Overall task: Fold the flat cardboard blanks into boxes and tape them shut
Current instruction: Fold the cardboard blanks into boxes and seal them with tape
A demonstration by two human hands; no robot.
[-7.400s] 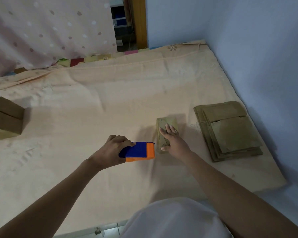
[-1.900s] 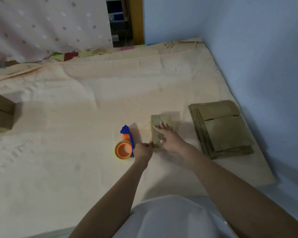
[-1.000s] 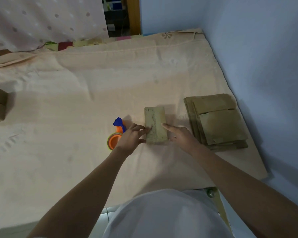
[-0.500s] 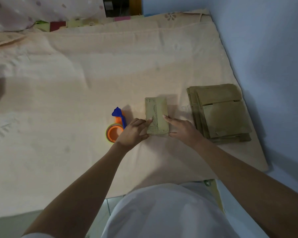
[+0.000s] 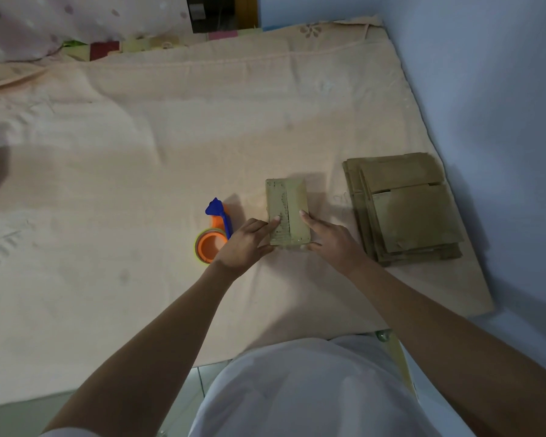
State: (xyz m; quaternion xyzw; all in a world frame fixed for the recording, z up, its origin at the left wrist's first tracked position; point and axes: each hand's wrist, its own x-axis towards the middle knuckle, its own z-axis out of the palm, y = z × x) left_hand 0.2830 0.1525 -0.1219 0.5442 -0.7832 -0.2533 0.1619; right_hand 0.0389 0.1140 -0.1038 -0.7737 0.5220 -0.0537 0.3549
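Both hands have closed in on the small folded brown cardboard box (image 5: 287,212); the tape dispenser now lies set down.

The box sits at frame centre on the peach sheet-covered bed (image 5: 171,137). The left hand (image 5: 245,244) and right hand (image 5: 330,239) clasp its near end from either side, fingers curled against the walls and fingertips on top, probably to press the taped seam flat. The orange-and-blue tape dispenser (image 5: 213,238) rests just left, within reach. The stack of flat brown cardboard blanks (image 5: 404,208) waits right of the box, near the blue wall (image 5: 486,89).
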